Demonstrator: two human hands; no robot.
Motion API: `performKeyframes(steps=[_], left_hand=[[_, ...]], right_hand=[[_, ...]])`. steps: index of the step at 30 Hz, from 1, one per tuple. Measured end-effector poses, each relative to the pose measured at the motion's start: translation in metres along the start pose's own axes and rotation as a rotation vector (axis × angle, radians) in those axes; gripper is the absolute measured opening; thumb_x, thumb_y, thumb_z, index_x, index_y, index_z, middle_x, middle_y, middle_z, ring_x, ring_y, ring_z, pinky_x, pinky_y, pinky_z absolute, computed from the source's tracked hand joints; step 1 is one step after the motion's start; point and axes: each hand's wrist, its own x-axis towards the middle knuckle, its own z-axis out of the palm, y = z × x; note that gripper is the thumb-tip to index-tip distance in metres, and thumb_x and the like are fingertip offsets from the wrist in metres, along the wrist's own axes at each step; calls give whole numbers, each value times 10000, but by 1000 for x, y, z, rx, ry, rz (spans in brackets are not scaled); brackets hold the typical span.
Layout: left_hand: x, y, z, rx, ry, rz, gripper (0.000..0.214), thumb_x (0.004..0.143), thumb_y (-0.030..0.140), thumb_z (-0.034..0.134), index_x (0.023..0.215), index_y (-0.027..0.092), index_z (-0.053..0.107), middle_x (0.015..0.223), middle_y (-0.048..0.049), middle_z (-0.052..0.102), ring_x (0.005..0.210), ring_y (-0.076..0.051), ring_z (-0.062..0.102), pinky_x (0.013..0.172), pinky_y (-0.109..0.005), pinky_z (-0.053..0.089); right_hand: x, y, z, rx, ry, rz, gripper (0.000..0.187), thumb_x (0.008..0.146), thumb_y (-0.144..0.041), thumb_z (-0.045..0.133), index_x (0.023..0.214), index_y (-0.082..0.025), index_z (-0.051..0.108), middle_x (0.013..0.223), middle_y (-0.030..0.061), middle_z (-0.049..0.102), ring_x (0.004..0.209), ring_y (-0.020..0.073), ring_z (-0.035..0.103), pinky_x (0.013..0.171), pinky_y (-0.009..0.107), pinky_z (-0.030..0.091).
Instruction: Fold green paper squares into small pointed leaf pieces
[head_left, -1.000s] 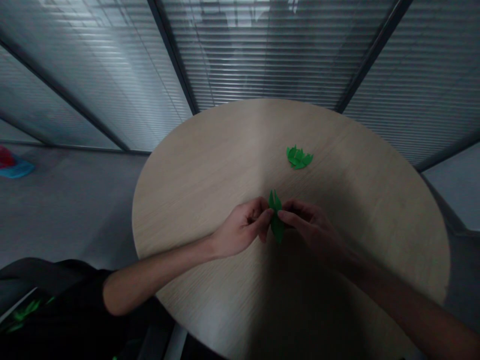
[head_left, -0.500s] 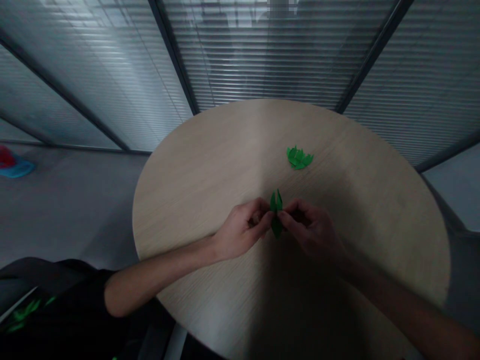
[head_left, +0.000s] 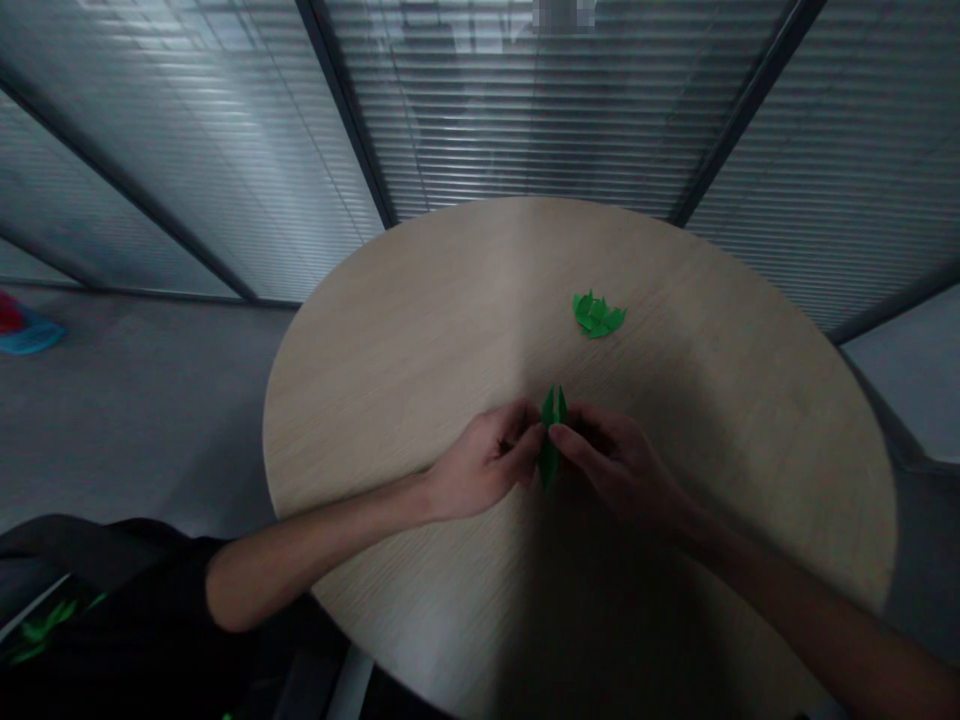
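Between both hands, over the middle of the round table (head_left: 390, 330), is a small piece of folded green paper (head_left: 549, 466). Two narrow points of it stick up side by side, and one tapered end hangs down. My left hand (head_left: 480, 460) pinches its left side between thumb and fingers. On the right side, my right hand (head_left: 621, 462) pinches it too, the thumb lying across the front of the paper. The fingers behind are partly hidden. Farther back lies a flat, jagged cluster of bright green folded paper (head_left: 598, 316), apart from the hands.
Glass partitions with blinds (head_left: 525, 120) rise close behind the table's far edge. A dark chair (head_left: 112, 535) stands at the lower left. On the floor at far left lies a red and blue object (head_left: 30, 332).
The folded paper has shifted slightly downward and turned a little in my fingers. My right thumb has slid left across its front. The green cluster stays put.
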Motion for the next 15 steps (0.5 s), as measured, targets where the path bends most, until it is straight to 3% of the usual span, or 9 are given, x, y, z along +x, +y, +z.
performKeyframes(steps=[6,15], left_hand=[[1,-1,0,-11,40,14,289,1050,377,483,847,175,516,632,9,598,541,-104,564,486,-198,420],[1,-1,1,-104,-2,35,299,1071,381,462,881,163,537,677,5,602,563,-101,594,506,-201,471]], right_hand=[[0,6,-2,-24,-26,19,271,1010,-408,556,871,-192,642,761,5,625,659,143,568,599,266,451],[0,5,-3,41,-12,27,271,999,-417,583,852,-195,632,718,-2,608,632,136,570,571,249,456]])
